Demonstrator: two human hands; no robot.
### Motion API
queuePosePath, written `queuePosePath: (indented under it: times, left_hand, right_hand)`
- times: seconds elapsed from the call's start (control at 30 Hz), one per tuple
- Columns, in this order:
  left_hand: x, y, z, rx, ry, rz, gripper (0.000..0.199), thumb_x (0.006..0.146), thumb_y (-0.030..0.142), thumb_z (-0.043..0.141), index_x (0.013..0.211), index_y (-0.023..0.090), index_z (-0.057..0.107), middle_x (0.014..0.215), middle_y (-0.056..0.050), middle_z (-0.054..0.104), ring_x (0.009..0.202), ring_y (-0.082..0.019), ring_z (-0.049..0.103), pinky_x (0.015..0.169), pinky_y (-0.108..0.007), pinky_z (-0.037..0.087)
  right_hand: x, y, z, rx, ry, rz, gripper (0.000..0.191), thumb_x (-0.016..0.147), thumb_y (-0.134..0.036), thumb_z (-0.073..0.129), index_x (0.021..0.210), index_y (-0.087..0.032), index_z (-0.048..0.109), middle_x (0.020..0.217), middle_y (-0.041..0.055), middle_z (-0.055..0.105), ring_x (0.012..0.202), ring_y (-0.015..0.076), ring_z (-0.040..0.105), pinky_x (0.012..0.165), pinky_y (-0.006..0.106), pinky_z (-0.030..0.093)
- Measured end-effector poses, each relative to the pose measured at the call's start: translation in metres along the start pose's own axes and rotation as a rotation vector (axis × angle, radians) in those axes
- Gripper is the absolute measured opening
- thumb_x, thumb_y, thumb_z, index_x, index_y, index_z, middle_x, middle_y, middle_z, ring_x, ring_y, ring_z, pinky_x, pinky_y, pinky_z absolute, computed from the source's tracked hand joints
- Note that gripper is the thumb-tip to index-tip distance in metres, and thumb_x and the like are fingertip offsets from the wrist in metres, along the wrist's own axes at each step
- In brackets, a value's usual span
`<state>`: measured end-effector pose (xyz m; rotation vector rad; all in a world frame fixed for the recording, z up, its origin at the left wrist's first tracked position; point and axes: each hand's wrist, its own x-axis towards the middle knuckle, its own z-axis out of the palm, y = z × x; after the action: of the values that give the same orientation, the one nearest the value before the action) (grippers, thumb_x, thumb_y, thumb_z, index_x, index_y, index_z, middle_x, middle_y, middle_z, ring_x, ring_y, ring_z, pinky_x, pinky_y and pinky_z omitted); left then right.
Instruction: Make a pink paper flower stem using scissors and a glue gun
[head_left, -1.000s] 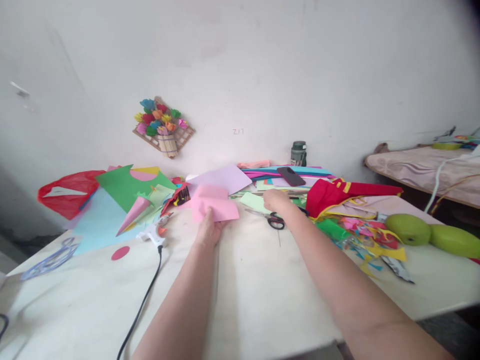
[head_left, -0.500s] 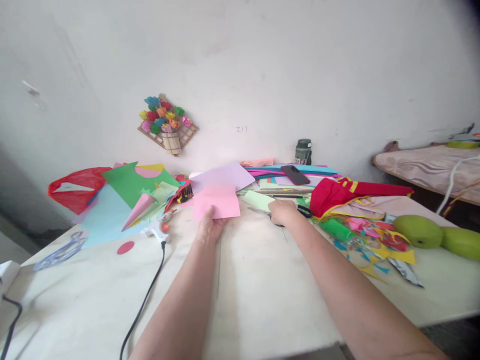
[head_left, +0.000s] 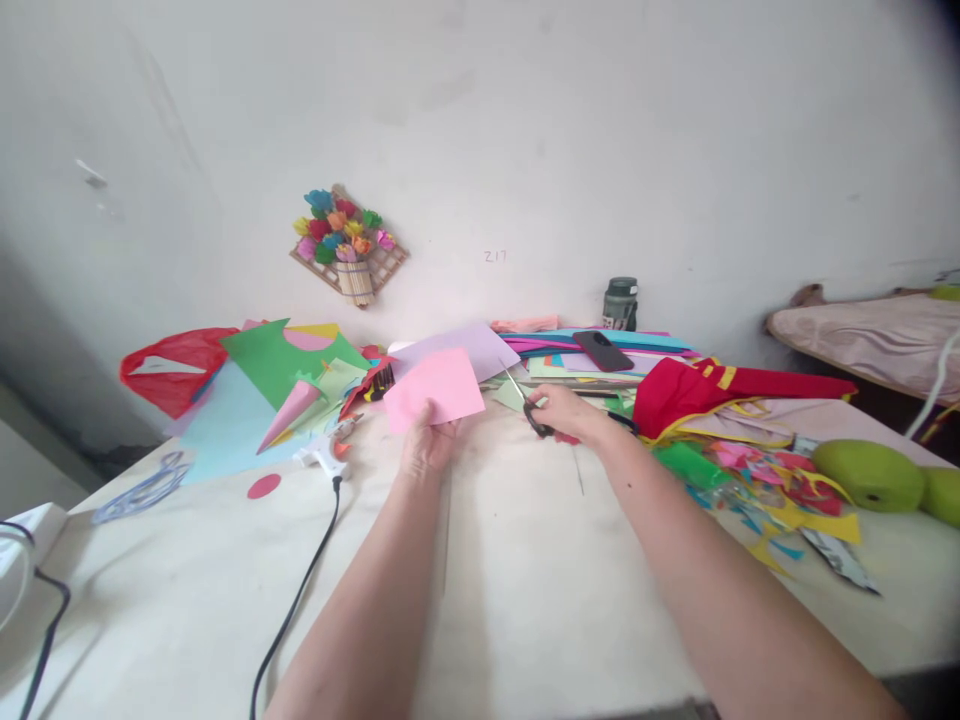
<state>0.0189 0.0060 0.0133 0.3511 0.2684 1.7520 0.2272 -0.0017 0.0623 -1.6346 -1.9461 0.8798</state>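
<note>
Pinched by its lower edge, a pink sheet of paper (head_left: 442,385) is in my left hand (head_left: 427,440), thumb on top, raised over the table. To the right, my right hand (head_left: 564,410) is closed round the black handles of a pair of scissors (head_left: 537,418). The blades point up and left, a short way from the pink paper and not touching it. Behind the scissors lies a pale green piece of paper (head_left: 510,396). A lilac sheet (head_left: 480,345) lies behind the pink one.
On the left are a glue gun (head_left: 324,458), a red paper circle (head_left: 264,486), a pink paper cone (head_left: 291,412) and a green sheet (head_left: 274,360). A phone (head_left: 603,351), a bottle (head_left: 620,304), red cloth (head_left: 675,395), paper scraps (head_left: 787,500) and green fruit (head_left: 866,474) are right.
My right hand has lifted the scissors, and their blades now point upward. It has come off the pale green paper. The pink paper has tilted in my left hand. The view has shifted slightly.
</note>
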Motion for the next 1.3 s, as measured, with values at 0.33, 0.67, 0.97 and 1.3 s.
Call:
queuePosePath:
  times: [0.33,0.67,0.97,1.3]
  left_hand:
    - [0.002,0.002,0.006,0.031,0.119,0.116,0.024,0.081,0.011,0.044,0.102,0.02,0.051,0.104,-0.005,0.061,0.104,-0.017,0.051,0.089,-0.038,0.041]
    - [0.002,0.002,0.003,0.038,0.079,0.132,0.021,0.08,0.012,0.045,0.098,0.018,0.052,0.105,-0.006,0.06,0.108,-0.019,0.047,0.09,-0.041,0.039]
    - [0.002,-0.001,0.002,0.051,0.101,0.093,0.025,0.08,0.014,0.045,0.104,0.021,0.05,0.107,-0.006,0.059,0.107,-0.019,0.048,0.09,-0.044,0.038]
    - [0.003,-0.001,-0.002,0.07,0.103,0.048,0.024,0.082,0.018,0.044,0.104,0.021,0.05,0.106,-0.007,0.059,0.103,-0.02,0.051,0.085,-0.041,0.043]
  right_hand:
    - [-0.006,-0.013,0.044,0.588,-0.347,-0.151,0.045,0.067,-0.058,0.05,0.085,-0.018,0.042,0.066,0.0021,0.057,0.053,0.0119,0.057,0.041,0.02,0.045]
    - [-0.008,-0.017,0.058,0.593,-0.295,-0.154,0.047,0.064,-0.059,0.052,0.083,-0.017,0.044,0.064,0.0014,0.058,0.051,0.0122,0.057,0.035,0.018,0.04]
    - [-0.008,-0.021,0.063,0.575,-0.207,-0.123,0.046,0.064,-0.059,0.052,0.082,-0.018,0.044,0.056,-0.0006,0.056,0.043,0.0111,0.054,0.029,0.015,0.03]
    - [-0.002,-0.018,0.067,0.5,-0.157,-0.113,0.051,0.061,-0.063,0.052,0.085,-0.018,0.046,0.053,-0.001,0.056,0.04,0.012,0.054,0.029,0.016,0.029]
